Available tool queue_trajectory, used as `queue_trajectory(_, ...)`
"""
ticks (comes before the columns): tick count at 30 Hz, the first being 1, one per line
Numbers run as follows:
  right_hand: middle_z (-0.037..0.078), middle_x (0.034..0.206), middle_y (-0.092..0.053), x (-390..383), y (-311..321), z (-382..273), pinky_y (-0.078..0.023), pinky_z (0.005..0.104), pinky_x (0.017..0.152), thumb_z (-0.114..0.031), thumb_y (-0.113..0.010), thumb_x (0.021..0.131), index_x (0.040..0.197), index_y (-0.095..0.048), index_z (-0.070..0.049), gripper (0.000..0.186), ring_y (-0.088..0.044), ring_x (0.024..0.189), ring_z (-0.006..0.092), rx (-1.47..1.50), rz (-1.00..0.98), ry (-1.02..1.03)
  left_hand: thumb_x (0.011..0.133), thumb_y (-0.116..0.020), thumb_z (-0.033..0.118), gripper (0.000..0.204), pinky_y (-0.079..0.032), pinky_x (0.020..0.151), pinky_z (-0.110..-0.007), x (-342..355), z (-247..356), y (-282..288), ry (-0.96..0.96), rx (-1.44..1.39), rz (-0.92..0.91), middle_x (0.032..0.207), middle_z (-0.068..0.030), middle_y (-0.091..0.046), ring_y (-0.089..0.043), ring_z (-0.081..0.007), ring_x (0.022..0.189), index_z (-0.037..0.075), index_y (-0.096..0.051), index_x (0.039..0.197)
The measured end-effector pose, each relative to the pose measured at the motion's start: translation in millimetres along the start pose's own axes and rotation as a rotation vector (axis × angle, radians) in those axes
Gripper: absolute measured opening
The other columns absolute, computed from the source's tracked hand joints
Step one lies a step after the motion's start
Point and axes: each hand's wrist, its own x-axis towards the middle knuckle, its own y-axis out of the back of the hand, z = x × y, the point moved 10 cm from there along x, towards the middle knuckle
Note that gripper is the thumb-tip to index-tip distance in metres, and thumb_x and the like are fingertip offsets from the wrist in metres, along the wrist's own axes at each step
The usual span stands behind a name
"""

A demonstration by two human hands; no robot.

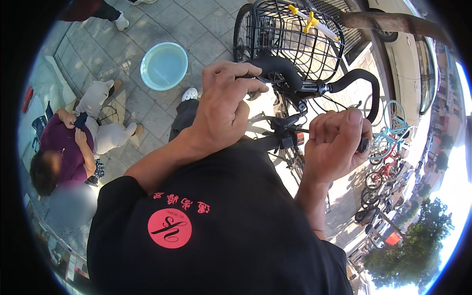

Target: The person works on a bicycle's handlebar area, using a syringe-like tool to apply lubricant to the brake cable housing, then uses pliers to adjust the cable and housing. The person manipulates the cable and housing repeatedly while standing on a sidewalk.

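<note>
1. Two hands work on the handlebar (pixel 314 83) of a bicycle.
2. I see my left hand (pixel 223 105) with fingers curled over the left grip (pixel 275 66).
3. My right hand (pixel 334 142) is fisted around a tool (pixel 364 144), below the right grip (pixel 361 81).
4. Beyond my fingers sits the basket (pixel 295 39).

Both hands (pixel 223 105) (pixel 337 145) raised, fingers curled, seemingly gripping

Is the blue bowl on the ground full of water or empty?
The blue bowl holds water. It stands upright on the paving, and a pale, smooth surface fills it close to the rim.
</note>
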Motion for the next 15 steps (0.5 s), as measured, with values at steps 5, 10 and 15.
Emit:
queue_trajectory(5,0.003,0.058,-0.049,-0.5,-3.7,0.9,-0.037,0.0292,0.045,-0.010,-0.063,0.105,0.083,-0.047,-0.007,0.027,-0.042,0.047,0.0096,0.088,-0.108,-0.019,0.071,-0.056,-0.013,0.040,-0.040,0.104,-0.045,0.1,1.0,1.3,-0.015,-0.021,0.017,0.122,-0.0093,-0.068,-0.055,-0.0337,0.119,0.006,-0.073,0.102)
queue_trajectory(10,0.002,0.058,-0.048,-0.5,-2.9,2.6,-0.036,0.0299,0.046,-0.007,-0.061,0.105,0.084,-0.046,-0.007,0.025,-0.040,0.048,0.0094,0.111,-0.171,-0.022,0.071,-0.057,-0.013,0.039,-0.041,0.104,-0.045,-1.8,-0.4,-1.1,-0.025,-0.018,0.011,0.122,-0.0092,-0.067,-0.055,-0.0341,0.118,0.007,-0.072,0.101)
queue_trajectory(15,0.001,0.057,-0.043,1.1,-6.4,2.8,-0.034,0.0298,0.044,-0.006,-0.058,0.105,0.081,-0.045,-0.009,0.027,-0.037,0.047,0.0097,0.111,-0.205,-0.026,0.071,-0.057,-0.013,0.037,-0.040,0.105,-0.045,-2.7,-1.5,-1.8,-0.028,-0.017,0.014,0.121,-0.0085,-0.067,-0.054,-0.0341,0.118,0.007,-0.070,0.099)
